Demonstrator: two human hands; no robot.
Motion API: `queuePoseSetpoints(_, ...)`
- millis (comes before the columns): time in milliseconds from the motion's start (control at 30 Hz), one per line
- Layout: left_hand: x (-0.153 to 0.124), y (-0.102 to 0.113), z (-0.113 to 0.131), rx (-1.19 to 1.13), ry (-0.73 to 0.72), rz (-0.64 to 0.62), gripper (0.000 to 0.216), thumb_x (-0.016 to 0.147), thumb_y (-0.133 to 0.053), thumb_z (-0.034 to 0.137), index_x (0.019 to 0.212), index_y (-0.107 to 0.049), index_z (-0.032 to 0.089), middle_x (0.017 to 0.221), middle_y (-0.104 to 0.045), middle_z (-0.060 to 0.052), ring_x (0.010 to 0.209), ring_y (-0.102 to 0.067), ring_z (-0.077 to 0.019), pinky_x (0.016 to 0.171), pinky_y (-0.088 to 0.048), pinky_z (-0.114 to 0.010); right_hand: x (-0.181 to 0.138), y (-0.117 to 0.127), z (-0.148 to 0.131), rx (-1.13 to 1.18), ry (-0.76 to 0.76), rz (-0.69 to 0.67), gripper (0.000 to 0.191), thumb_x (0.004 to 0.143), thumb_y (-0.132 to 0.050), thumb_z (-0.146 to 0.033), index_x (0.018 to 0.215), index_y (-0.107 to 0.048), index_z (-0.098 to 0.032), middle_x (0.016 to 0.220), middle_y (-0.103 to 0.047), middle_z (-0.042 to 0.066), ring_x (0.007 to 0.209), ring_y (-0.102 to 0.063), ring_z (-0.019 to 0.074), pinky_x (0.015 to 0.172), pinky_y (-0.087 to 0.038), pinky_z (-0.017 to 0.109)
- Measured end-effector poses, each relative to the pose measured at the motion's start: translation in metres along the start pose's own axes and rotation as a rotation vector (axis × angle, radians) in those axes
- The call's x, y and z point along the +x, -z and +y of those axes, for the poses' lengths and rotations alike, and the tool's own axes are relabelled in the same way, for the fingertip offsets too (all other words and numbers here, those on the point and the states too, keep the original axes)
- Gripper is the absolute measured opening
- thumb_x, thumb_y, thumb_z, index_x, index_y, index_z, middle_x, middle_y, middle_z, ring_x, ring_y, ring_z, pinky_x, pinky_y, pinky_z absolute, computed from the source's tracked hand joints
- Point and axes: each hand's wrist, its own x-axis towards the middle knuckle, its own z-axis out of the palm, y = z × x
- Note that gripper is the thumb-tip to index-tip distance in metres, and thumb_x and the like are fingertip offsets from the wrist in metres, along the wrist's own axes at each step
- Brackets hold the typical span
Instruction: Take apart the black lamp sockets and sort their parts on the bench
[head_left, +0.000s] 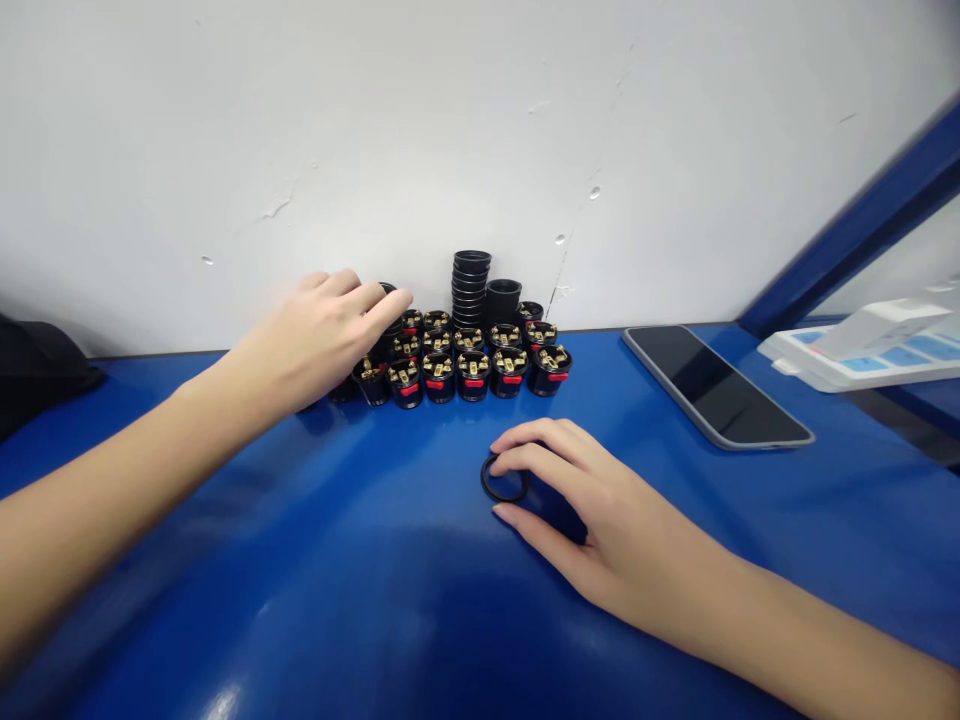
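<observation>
Several small black sockets with brass contacts and red tabs (472,365) stand in rows against the white wall on the blue table (375,560). My left hand (322,335) reaches over the left end of the rows, fingers curled on a black part there that is mostly hidden. My right hand (577,500) rests on the table in front of the rows, its fingertips pinched on a thin black ring (502,480) lying flat. Behind the sockets stands a stack of black rings (471,285) beside a shorter stack of black rings (502,297).
A dark phone (712,385) lies face up at the right of the table. A white and blue box (862,345) sits beyond a blue frame bar (862,215) at far right. A dark object (37,365) lies at the left edge.
</observation>
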Motion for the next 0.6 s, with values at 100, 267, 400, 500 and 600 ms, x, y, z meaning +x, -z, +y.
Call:
queuePoseSetpoints(100, -0.003, -0.005, -0.005, -0.065, -0.049, -0.028, 0.052, 0.097, -0.042, 0.000, 0.142, -0.063, 0.018, 0.113, -0.074, -0.016, 0.095, -0.067, -0.0336, 0.083, -0.056, -0.048, 0.000, 0.000, 0.000, -0.004, -0.005, -0.006, 0.016, 0.105, -0.057, -0.021, 0.118, -0.065, -0.025, 0.126, -0.065, 0.009, 0.119, -0.063, 0.0236, 0.101, -0.058, 0.041)
queuePoseSetpoints(267, -0.006, -0.012, -0.009, -0.134, -0.041, -0.009, 0.045, 0.100, -0.043, 0.005, 0.133, -0.070, 0.020, 0.121, -0.074, -0.014, 0.101, -0.068, -0.0302, 0.088, -0.058, -0.044, 0.000, 0.000, 0.000, -0.007, -0.008, -0.012, 0.014, 0.105, -0.057, -0.021, 0.117, -0.065, -0.025, 0.126, -0.065, 0.008, 0.120, -0.063, 0.0229, 0.102, -0.058, 0.040)
queuePoseSetpoints(400, -0.005, -0.013, -0.009, -0.204, 0.007, 0.022, 0.039, 0.104, -0.045, 0.013, 0.138, -0.065, 0.017, 0.114, -0.074, -0.013, 0.101, -0.071, -0.0296, 0.088, -0.058, -0.043, 0.000, 0.001, 0.001, -0.012, -0.005, -0.002, 0.015, 0.105, -0.058, -0.021, 0.117, -0.064, -0.025, 0.127, -0.065, 0.008, 0.120, -0.063, 0.0231, 0.102, -0.058, 0.041)
queuePoseSetpoints(500, -0.007, -0.011, -0.009, -0.244, 0.098, 0.030, 0.041, 0.104, -0.051, 0.017, 0.144, -0.058, 0.018, 0.118, -0.073, -0.012, 0.102, -0.072, -0.0295, 0.083, -0.058, -0.039, 0.000, 0.000, 0.001, -0.014, -0.006, -0.002, 0.015, 0.105, -0.057, -0.021, 0.118, -0.064, -0.025, 0.127, -0.065, 0.009, 0.119, -0.064, 0.0233, 0.101, -0.059, 0.040)
queuePoseSetpoints(600, -0.011, -0.006, -0.011, -0.285, 0.157, 0.040, 0.040, 0.103, -0.055, 0.022, 0.143, -0.058, 0.025, 0.130, -0.069, -0.011, 0.087, -0.072, -0.0229, 0.074, -0.057, -0.035, 0.000, 0.000, 0.000, -0.019, -0.002, 0.003, 0.015, 0.104, -0.058, -0.021, 0.118, -0.064, -0.026, 0.126, -0.066, 0.008, 0.119, -0.064, 0.0231, 0.101, -0.058, 0.040)
